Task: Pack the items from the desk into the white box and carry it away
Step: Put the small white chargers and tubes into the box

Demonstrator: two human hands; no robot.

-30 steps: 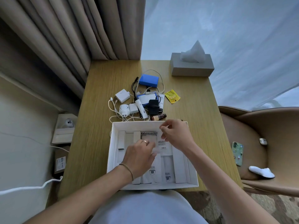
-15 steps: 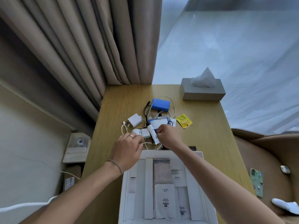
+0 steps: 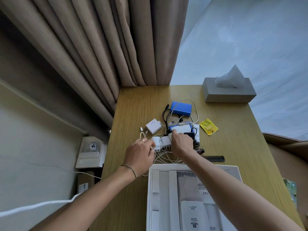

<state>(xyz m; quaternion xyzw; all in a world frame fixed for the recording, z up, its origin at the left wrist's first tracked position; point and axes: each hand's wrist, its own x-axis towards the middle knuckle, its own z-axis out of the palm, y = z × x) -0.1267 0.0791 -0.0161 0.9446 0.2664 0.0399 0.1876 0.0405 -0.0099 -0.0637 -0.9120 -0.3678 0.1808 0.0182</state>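
The open white box (image 3: 150,189) lies at the desk's near edge with white card inserts and packets inside. Beyond it sits a heap of items: a blue power bank (image 3: 181,108), a square white charger (image 3: 153,125), a round white charger (image 3: 157,142), a white plug adapter (image 3: 165,141), tangled white cables (image 3: 164,158), a yellow sachet (image 3: 208,127), a brown bottle (image 3: 200,150) and a black comb (image 3: 213,158). My left hand (image 3: 141,154) grips the round charger at its left side. My right hand (image 3: 181,145) curls round a white tube (image 3: 171,135) in the middle of the heap.
A grey tissue box (image 3: 228,91) stands at the desk's far right corner. Curtains (image 3: 100,55) hang behind the desk's far left. A small white shelf with a camera (image 3: 91,152) sits left of the desk. A chair with a phone (image 3: 290,190) is on the right.
Both hands left the inside of the white box and reached forward to the heap. The left one took hold of the round charger, the right one closed on the white tube. My view tilted up.
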